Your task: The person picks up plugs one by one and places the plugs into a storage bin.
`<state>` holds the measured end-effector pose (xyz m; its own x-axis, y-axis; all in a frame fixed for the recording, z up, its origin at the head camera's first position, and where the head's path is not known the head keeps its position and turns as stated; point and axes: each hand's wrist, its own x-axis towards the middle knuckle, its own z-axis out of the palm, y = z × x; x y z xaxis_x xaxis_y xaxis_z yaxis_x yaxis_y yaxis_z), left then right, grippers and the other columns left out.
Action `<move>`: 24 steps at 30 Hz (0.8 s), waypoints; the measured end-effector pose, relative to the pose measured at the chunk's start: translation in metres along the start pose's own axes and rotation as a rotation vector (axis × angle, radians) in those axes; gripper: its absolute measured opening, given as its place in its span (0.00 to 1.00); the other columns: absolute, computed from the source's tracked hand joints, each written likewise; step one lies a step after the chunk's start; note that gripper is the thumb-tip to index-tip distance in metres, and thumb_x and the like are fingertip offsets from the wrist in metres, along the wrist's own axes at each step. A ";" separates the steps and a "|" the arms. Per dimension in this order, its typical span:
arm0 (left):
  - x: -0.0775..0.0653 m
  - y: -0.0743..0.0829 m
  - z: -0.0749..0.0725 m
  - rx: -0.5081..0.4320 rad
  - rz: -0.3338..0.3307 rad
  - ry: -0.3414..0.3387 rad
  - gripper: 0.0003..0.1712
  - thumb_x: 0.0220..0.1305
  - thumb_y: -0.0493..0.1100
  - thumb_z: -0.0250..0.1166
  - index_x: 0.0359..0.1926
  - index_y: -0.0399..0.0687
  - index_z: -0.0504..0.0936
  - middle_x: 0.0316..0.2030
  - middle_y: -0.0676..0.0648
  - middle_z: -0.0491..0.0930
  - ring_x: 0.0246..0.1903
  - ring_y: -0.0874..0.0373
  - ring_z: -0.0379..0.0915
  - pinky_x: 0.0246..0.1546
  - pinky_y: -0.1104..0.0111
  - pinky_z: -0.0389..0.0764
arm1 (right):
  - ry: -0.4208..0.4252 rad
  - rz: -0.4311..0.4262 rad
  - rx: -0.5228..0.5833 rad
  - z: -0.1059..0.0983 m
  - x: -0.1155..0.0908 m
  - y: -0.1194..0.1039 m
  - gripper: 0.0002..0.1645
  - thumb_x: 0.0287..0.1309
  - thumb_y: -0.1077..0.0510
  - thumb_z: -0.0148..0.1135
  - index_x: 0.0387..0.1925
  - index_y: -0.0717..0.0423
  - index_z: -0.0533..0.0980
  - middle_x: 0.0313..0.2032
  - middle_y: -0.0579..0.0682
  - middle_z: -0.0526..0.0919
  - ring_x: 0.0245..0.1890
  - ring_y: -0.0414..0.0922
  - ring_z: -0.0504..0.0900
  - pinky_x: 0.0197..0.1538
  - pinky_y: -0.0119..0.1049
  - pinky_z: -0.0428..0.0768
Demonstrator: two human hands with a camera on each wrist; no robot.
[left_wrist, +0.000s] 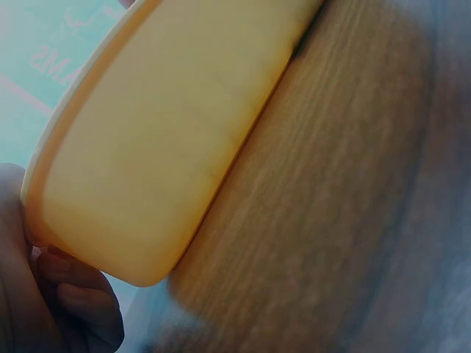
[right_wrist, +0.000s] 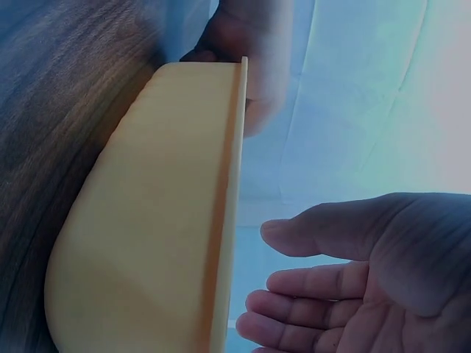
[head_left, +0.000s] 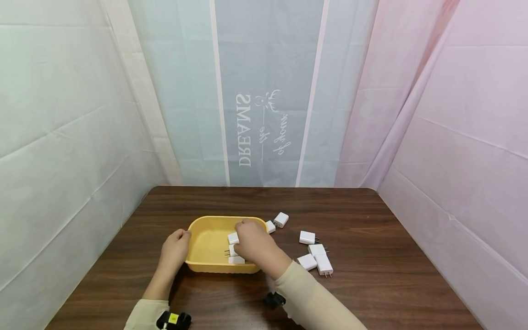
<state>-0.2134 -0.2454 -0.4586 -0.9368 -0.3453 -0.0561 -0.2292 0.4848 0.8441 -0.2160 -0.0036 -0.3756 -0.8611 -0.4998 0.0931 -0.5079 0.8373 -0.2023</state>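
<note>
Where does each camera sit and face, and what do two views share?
Head: on the head, facing forward and down at the yellow tub, white plugs and table; left hand, right hand and sleeves show.
Left wrist: on that wrist, facing the tub's outside; the left hand grips it at lower left.
Right wrist: on that wrist, facing the tub's outside; open right hand lower right, left hand at top.
Both wrist views share tub, table and left hand.

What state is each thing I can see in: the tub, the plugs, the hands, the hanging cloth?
Yellow tub: upright, uncovered, plugs inside.
Plugs inside: loose, at least three visible.
Plugs outside: loose, six visible, some with prongs exposed.
Left hand: gripping the tub's rim.
Right hand: fingers relaxed, holding nothing visible.
Cloth: hanging, lettering sideways.
</note>
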 end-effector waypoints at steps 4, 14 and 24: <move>0.000 0.000 0.000 0.002 -0.003 -0.002 0.25 0.73 0.57 0.45 0.37 0.41 0.77 0.25 0.45 0.73 0.24 0.54 0.70 0.25 0.65 0.71 | -0.001 -0.006 -0.001 -0.002 -0.004 0.001 0.15 0.50 0.56 0.66 0.41 0.55 0.78 0.35 0.47 0.77 0.30 0.39 0.73 0.30 0.33 0.73; 0.001 0.000 0.000 -0.003 -0.004 -0.007 0.24 0.73 0.56 0.45 0.37 0.41 0.76 0.24 0.45 0.72 0.24 0.53 0.70 0.26 0.65 0.71 | 0.036 -0.066 -0.032 -0.004 -0.012 0.015 0.15 0.46 0.55 0.69 0.38 0.54 0.78 0.38 0.48 0.79 0.35 0.41 0.78 0.37 0.36 0.78; 0.001 -0.001 0.002 -0.005 -0.005 0.011 0.24 0.73 0.56 0.45 0.36 0.41 0.76 0.23 0.46 0.71 0.23 0.53 0.69 0.24 0.65 0.71 | -0.013 -0.058 0.017 -0.010 -0.025 0.025 0.10 0.45 0.57 0.67 0.32 0.55 0.78 0.35 0.49 0.75 0.25 0.39 0.72 0.26 0.33 0.71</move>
<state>-0.2149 -0.2444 -0.4605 -0.9326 -0.3566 -0.0548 -0.2330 0.4793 0.8462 -0.2079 0.0323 -0.3732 -0.8300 -0.5500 0.0926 -0.5561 0.8032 -0.2137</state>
